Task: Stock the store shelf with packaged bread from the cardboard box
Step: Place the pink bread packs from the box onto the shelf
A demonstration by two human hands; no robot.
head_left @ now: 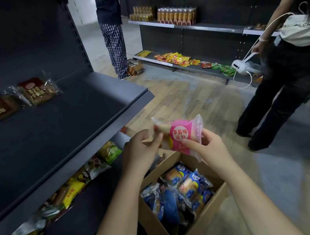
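A pink-labelled bread packet (pixel 179 134) is held in the air above the open cardboard box (pixel 203 225). My right hand (pixel 207 148) pinches its right lower side. My left hand (pixel 140 151) grips its left end with thumb and fingers. The box stands on the floor below my arms and holds several blue-wrapped bread packets (pixel 184 190). To the left is the dark store shelf (pixel 60 131), with two brown bread packets (pixel 38 91) lying at its back left.
A lower shelf (pixel 83 207) under the dark one carries snack bags (pixel 90 168). Two people stand in the aisle: one in checked trousers (pixel 115 45) far ahead, one in black trousers (pixel 281 88) to the right. The far shelving (pixel 188 25) holds bottles and snacks.
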